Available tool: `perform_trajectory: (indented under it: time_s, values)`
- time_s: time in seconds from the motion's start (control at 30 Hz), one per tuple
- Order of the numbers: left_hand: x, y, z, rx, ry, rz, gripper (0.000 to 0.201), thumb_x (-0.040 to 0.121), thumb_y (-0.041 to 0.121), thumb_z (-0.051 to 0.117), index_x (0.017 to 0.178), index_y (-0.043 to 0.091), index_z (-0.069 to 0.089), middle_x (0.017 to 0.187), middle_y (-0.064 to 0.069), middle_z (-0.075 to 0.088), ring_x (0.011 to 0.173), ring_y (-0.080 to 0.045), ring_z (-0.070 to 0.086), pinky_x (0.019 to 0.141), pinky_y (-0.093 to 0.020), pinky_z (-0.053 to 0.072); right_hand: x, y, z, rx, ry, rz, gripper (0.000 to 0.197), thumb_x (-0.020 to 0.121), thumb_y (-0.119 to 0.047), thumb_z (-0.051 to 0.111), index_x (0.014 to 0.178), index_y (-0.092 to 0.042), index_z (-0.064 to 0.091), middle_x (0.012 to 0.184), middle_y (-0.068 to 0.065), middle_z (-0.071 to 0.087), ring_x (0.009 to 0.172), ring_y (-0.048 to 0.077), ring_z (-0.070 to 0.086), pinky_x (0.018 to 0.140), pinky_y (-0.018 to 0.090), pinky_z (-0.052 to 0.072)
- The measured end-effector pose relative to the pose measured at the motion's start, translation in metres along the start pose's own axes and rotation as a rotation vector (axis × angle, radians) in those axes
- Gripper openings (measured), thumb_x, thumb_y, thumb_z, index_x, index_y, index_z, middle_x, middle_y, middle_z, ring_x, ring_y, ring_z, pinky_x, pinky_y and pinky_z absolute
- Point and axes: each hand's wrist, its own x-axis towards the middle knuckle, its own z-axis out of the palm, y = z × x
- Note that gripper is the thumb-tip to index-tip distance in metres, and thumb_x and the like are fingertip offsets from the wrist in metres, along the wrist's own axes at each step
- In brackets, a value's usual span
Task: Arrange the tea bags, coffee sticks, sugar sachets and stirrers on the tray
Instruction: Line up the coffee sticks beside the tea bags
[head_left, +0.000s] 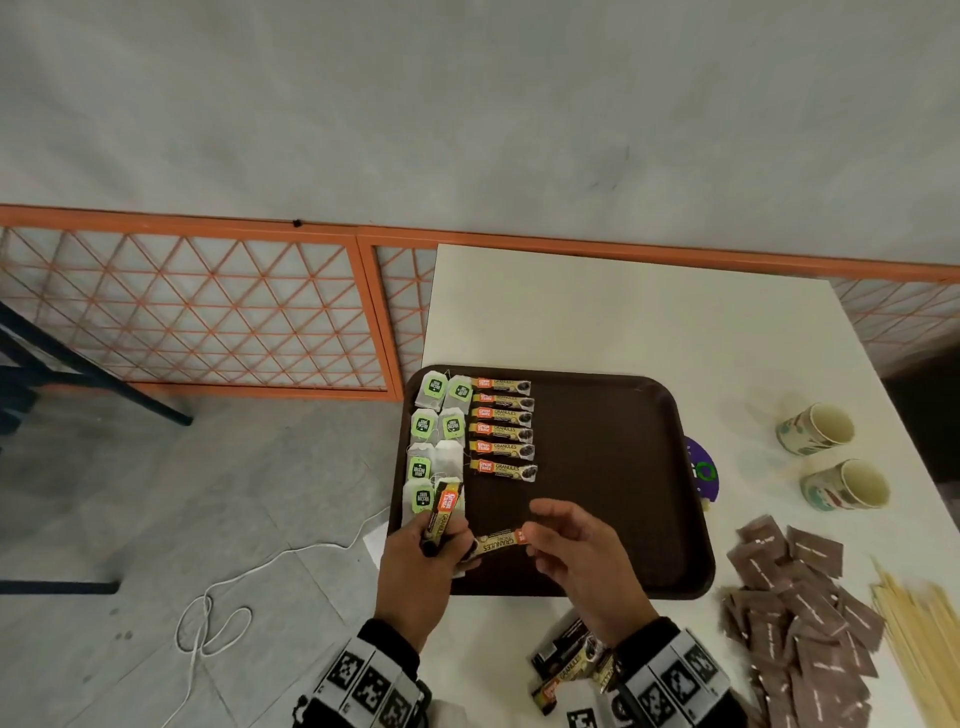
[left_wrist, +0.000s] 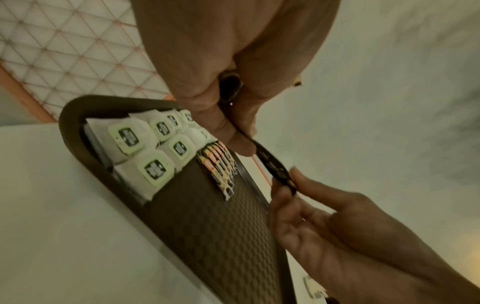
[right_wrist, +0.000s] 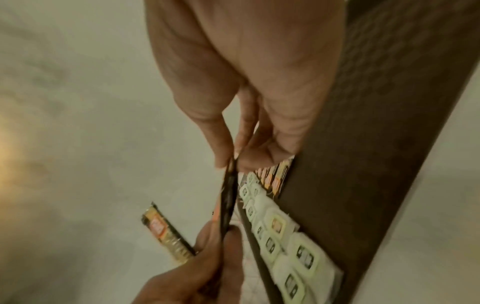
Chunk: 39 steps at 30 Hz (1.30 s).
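While the right hand (head_left: 582, 561) pinches the orange end of one coffee stick (head_left: 500, 540) between thumb and fingertips, the left hand (head_left: 421, 566) grips that stick's dark end and also holds a second coffee stick (head_left: 444, 512) upright in curled fingers. Both hands hover over the near-left part of the brown tray (head_left: 623, 467), where tea bags (head_left: 434, 441) form two columns beside a column of six coffee sticks (head_left: 503, 428). Sugar sachets (head_left: 795, 613) and wooden stirrers (head_left: 919, 634) lie on the white table (head_left: 623, 312), right of the tray.
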Motion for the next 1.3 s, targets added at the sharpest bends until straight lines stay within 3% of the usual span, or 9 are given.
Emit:
perform_trajectory:
  time_s: [0.13,0.2,0.33,0.43,0.57,0.67,0.9,1.13,1.3]
  values:
    - [-0.005,-0.01,0.018,0.045,0.11,0.016,0.008,0.085,0.0,0.069,0.08,0.003,0.063,0.078,-0.012,0.069,0.083,-0.03,0.07,0.078,-0.037,0.06,-0.001,0.014,0.022,0.086,0.074,0.031,0.018,0.089,-0.016,0.069,0.104,-0.006,0.069,0.087,0.012,0.07,0.079,0.021,0.062,0.075,0.031,0.053]
    - [-0.009,-0.009,0.026,0.11,0.115,0.036,0.011,0.086,0.0,0.067,0.08,0.006,0.061,0.077,-0.008,0.068,0.079,-0.023,0.066,0.07,-0.022,0.056,-0.003,0.023,0.027,-0.078,0.077,-0.01,0.012,0.091,-0.022,0.067,0.095,-0.012,0.074,0.089,0.015,0.073,0.081,0.024,0.064,0.078,0.037,0.054]
    - [-0.016,-0.007,0.035,0.147,-0.139,0.016,0.014,0.094,-0.006,0.053,0.088,0.006,0.049,0.089,-0.01,0.063,0.083,-0.019,0.064,0.072,-0.026,0.059,0.003,0.021,0.024,-0.205,0.075,-0.039,0.012,0.095,-0.018,0.061,0.093,-0.014,0.072,0.089,0.014,0.073,0.081,0.028,0.069,0.083,0.052,0.057]
    - [-0.011,-0.007,0.03,0.058,-0.169,-0.064,0.016,0.098,-0.004,0.046,0.088,0.008,0.04,0.088,-0.011,0.059,0.081,-0.025,0.061,0.072,-0.038,0.059,0.009,0.016,0.018,-0.3,0.076,-0.053,0.012,0.099,-0.016,0.055,0.097,-0.01,0.065,0.085,0.007,0.073,0.075,0.016,0.068,0.079,0.041,0.058]
    - [0.004,0.0,0.013,0.087,-0.08,-0.068,0.016,0.097,0.02,0.057,0.11,0.013,0.049,0.095,-0.008,0.065,0.083,-0.019,0.067,0.068,-0.031,0.059,0.013,0.005,0.004,-0.474,-0.118,-0.016,0.015,0.101,-0.017,0.051,0.102,-0.009,0.063,0.08,0.006,0.07,0.063,0.014,0.06,0.062,0.027,0.049]
    - [0.011,0.004,0.008,0.163,-0.123,-0.054,0.022,0.092,0.014,0.065,0.107,0.004,0.054,0.084,-0.011,0.069,0.069,-0.018,0.069,0.064,-0.033,0.061,0.016,0.001,-0.001,-0.519,-0.211,-0.039,0.017,0.099,-0.018,0.055,0.102,-0.006,0.067,0.078,0.005,0.071,0.061,0.013,0.06,0.058,0.022,0.049]
    - [0.018,0.0,0.008,0.033,-0.079,-0.159,0.012,0.092,0.007,0.063,0.103,0.001,0.058,0.084,-0.015,0.066,0.067,-0.02,0.069,0.062,-0.03,0.06,0.04,0.008,-0.008,-0.311,-0.034,0.017,0.012,0.092,-0.006,0.064,0.102,-0.004,0.07,0.077,0.011,0.071,0.067,0.016,0.066,0.065,0.025,0.054]
    - [0.016,-0.006,-0.023,0.123,-0.116,-0.17,0.015,0.092,0.013,0.062,0.107,0.01,0.064,0.085,-0.016,0.071,0.072,-0.019,0.068,0.062,-0.029,0.057,0.086,0.017,-0.015,-0.601,0.257,0.062,0.019,0.08,-0.018,0.08,0.091,-0.013,0.066,0.08,0.005,0.074,0.062,0.012,0.068,0.058,0.023,0.055]
    - [0.004,0.0,-0.039,0.132,-0.146,-0.157,0.012,0.094,0.019,0.062,0.106,0.017,0.065,0.083,-0.016,0.073,0.073,-0.019,0.068,0.07,-0.034,0.058,0.077,0.027,-0.008,-1.102,0.263,-0.291,0.01,0.088,-0.025,0.07,0.096,-0.024,0.064,0.098,-0.01,0.052,0.083,0.005,0.056,0.08,0.025,0.053]
